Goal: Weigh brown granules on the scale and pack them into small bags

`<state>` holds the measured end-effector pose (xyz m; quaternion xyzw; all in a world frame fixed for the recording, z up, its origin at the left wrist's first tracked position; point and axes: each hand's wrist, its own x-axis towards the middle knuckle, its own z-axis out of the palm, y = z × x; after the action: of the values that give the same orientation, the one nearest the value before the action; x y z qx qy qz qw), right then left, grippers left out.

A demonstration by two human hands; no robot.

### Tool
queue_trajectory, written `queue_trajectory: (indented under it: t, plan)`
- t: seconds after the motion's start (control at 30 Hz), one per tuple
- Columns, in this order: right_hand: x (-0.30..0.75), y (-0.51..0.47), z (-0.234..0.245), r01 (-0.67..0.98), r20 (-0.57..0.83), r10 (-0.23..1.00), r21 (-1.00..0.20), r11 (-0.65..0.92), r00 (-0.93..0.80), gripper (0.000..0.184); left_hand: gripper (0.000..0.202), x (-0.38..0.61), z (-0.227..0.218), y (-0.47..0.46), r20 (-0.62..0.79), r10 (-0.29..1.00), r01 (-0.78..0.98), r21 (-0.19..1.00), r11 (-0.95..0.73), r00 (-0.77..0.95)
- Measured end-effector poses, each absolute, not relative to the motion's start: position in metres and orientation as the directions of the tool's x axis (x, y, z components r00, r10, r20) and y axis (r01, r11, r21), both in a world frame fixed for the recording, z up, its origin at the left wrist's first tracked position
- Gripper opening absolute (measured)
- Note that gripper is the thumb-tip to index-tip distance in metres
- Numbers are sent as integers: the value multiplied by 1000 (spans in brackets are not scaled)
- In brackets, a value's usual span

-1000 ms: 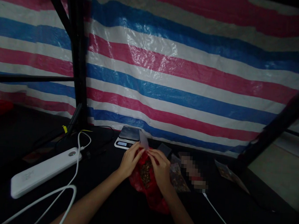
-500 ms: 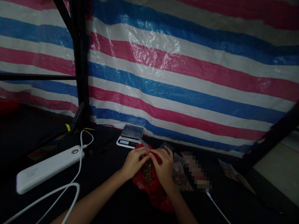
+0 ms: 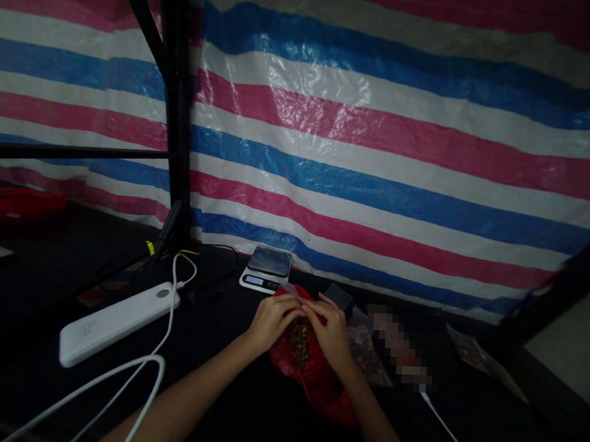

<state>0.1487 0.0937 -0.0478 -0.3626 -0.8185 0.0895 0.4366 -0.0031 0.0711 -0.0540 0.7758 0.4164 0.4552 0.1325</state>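
Overhead, striped tarp (image 3: 378, 153) in pink, blue, white fills background behind black frame post (image 3: 175, 109). Below, I see dark surface (image 3: 245, 410), dimly lit. White power bank (image 3: 116, 320) lies at left, white cable (image 3: 119, 377) plugged in. Small digital scale (image 3: 267, 270) sits against tarp, just behind hands. Red bag (image 3: 316, 374) of brown bits lies centre, under both hands. Left hand (image 3: 272, 320) and right hand (image 3: 333, 332) meet fingertip to fingertip, pinching small clear pouch (image 3: 291, 289) above bag. Filled packet (image 3: 367, 357) lies just right of bag.
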Motion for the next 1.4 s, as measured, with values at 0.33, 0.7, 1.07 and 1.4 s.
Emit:
queue_trajectory:
  t: [0.33, 0.7, 1.07, 1.4]
  plan:
    - [153, 95, -53, 477, 602, 725, -555, 682, -335, 24, 20, 0, -55, 68, 598, 764, 517, 587, -623, 241]
    - [152, 94, -49, 436, 647, 706, -568, 698, -288, 17, 18, 1, -57, 68, 612, 763, 492, 609, -622, 207]
    - [149, 89, -53, 458, 617, 744, -600, 656, -257, 17, 25, -1, -63, 70, 576, 786, 580, 569, -582, 224]
    - [146, 91, -66, 381, 549, 805, -711, 590, -223, 18, 32, -7, -79, 79, 532, 810, 733, 444, -516, 248]
